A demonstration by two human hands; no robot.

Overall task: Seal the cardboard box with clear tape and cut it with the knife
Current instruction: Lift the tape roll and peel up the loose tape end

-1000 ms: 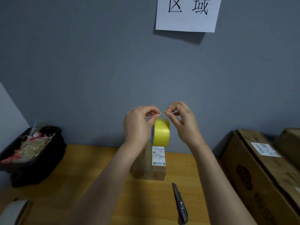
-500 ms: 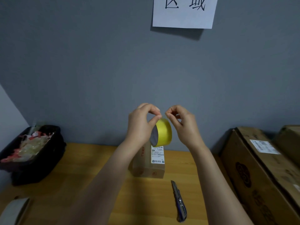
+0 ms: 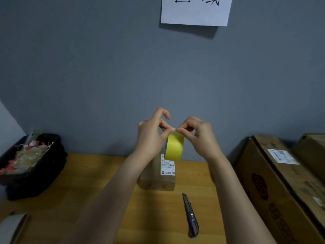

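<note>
Both bare hands are raised above a light wooden table (image 3: 88,191), fingertips pinched together at the top edge of a yellowish roll of tape (image 3: 174,147). The left hand (image 3: 151,134) pinches from the left, the right hand (image 3: 200,136) from the right, their thumbs and forefingers touching. Below the roll stands a small brown cardboard box (image 3: 158,178) with a white printed label. Near it, toward the viewer, lies a blue-handled utility knife (image 3: 190,215). At the left sits a black bin (image 3: 33,173) of crumpled scraps; at the right, large brown cartons (image 3: 281,187). A white paper sign (image 3: 195,11) hangs on the grey wall.
</note>
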